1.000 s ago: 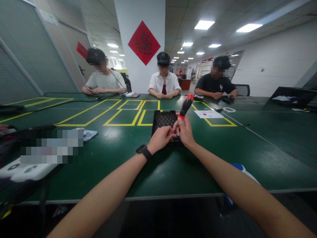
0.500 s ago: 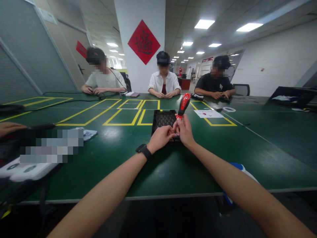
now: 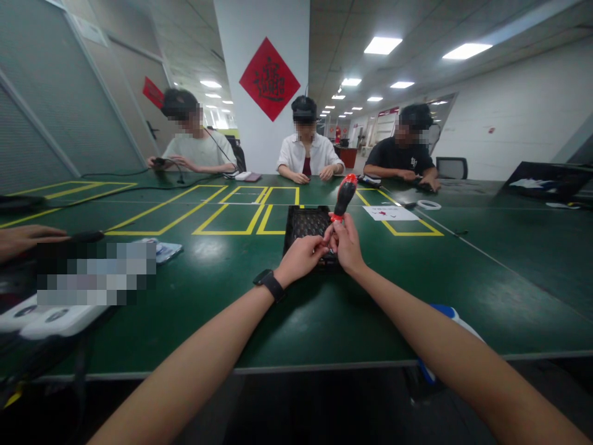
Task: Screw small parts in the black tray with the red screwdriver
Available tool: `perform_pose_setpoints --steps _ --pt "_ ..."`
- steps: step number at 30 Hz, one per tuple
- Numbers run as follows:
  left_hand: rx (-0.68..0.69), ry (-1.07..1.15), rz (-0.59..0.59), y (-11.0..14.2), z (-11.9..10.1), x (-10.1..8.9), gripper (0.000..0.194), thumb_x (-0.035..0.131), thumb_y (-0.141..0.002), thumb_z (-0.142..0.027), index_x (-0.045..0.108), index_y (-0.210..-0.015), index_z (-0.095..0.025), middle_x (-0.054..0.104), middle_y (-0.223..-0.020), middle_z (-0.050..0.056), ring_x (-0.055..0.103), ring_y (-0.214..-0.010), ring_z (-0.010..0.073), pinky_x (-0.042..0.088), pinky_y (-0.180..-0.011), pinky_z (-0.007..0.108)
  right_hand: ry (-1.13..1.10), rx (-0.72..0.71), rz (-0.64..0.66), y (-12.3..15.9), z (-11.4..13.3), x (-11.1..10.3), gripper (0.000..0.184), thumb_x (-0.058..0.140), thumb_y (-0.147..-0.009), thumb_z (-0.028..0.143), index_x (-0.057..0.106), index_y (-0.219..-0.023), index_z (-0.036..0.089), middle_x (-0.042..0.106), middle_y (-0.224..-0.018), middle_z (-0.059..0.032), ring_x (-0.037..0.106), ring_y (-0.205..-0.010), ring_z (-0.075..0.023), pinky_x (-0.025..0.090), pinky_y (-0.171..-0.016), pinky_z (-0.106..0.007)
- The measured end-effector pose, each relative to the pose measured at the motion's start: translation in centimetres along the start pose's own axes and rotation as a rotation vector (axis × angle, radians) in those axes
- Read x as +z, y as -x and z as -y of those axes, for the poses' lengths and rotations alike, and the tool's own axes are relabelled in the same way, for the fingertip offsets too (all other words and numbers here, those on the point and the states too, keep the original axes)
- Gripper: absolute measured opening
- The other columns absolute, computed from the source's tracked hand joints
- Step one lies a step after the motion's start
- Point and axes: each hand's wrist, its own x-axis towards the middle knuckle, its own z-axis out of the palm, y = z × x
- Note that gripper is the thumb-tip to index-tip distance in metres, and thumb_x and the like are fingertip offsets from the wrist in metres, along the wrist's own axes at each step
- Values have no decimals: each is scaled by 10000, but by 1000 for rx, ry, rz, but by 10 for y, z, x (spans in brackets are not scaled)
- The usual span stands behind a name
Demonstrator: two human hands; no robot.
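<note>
A red and black screwdriver [image 3: 345, 196] stands nearly upright, its handle above my right hand [image 3: 348, 244], whose fingers are closed around its lower part. My left hand [image 3: 302, 256], with a black watch on the wrist, meets the right one fingertip to fingertip. Its fingers are pinched together, and whatever lies between them is too small to make out. Both hands are over the near side of a black tray [image 3: 303, 216] with a patterned, many-celled inside. The screwdriver's tip is hidden by my fingers.
Three people sit across the green table [image 3: 208, 321], which is marked with yellow tape. A paper sheet [image 3: 390, 213] and a white tape ring [image 3: 428, 204] lie beyond my right hand. At left are a white device [image 3: 69, 315] and another person's hand [image 3: 32, 238].
The screwdriver handle has turned a little in my right hand. My hands stay in nearly the same place. At left, the other person's hand has moved slightly right.
</note>
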Motion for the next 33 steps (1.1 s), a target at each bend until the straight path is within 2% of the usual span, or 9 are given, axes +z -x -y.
perform_pose_setpoints --steps 6,10,14,17,20,22,25,29,33 --pt "-16 4 -25 1 2 2 161 581 -775 -320 559 -741 -164 596 -697 7 517 -626 124 355 -577 225 6 -15 0 0 2 1 251 410 -871 392 434 -1038 206 537 -597 64 362 -358 -32 250 -350 -164" --pt "18 -2 -8 1 2 1 106 527 -811 -241 588 -775 -161 627 -764 26 548 -693 135 373 -630 232 -16 -8 20 0 0 0 270 383 -882 393 435 -1062 199 535 -592 62 358 -350 -33 249 -341 -161" --pt "29 5 25 0 1 -1 133 475 -831 -183 606 -813 -164 643 -800 31 564 -748 139 388 -677 232 -33 5 32 -1 -2 -1 304 372 -880 420 433 -1078 198 533 -593 62 348 -347 -33 270 -341 -160" --pt "0 -27 -22 1 -1 -1 128 518 -816 -263 594 -787 -164 627 -759 25 552 -714 139 381 -646 235 -23 -5 18 -1 -2 0 302 389 -875 420 428 -1079 199 542 -609 55 356 -357 -32 263 -347 -158" --pt "-50 -16 -37 1 0 0 209 564 -782 -368 577 -744 -162 610 -698 10 532 -638 127 368 -599 233 -17 -9 6 0 -1 1 287 405 -872 406 424 -1073 201 537 -613 56 356 -362 -31 249 -346 -156" --pt "-60 4 -38 2 1 1 211 567 -781 -369 576 -739 -163 612 -694 7 533 -629 122 370 -601 231 -14 -7 4 0 0 1 280 411 -871 401 422 -1071 204 534 -613 59 351 -359 -30 245 -343 -154" --pt "-34 -13 -50 2 3 3 158 544 -802 -306 592 -752 -164 625 -732 21 549 -684 134 375 -639 238 -12 -6 14 -1 -1 -1 276 395 -877 405 416 -1070 209 539 -618 60 349 -355 -28 246 -340 -152" --pt "58 1 17 0 4 3 148 471 -835 -205 613 -803 -173 637 -784 30 560 -750 142 382 -682 242 -15 -4 24 -1 -3 -3 274 370 -882 409 426 -1056 204 542 -618 59 360 -355 -30 278 -343 -152" --pt "90 14 8 0 4 1 138 466 -836 -199 601 -830 -172 627 -802 30 552 -773 144 389 -702 245 -12 -3 -3 -1 -4 -2 283 375 -879 402 431 -1071 203 530 -614 61 360 -359 -33 313 -357 -156"
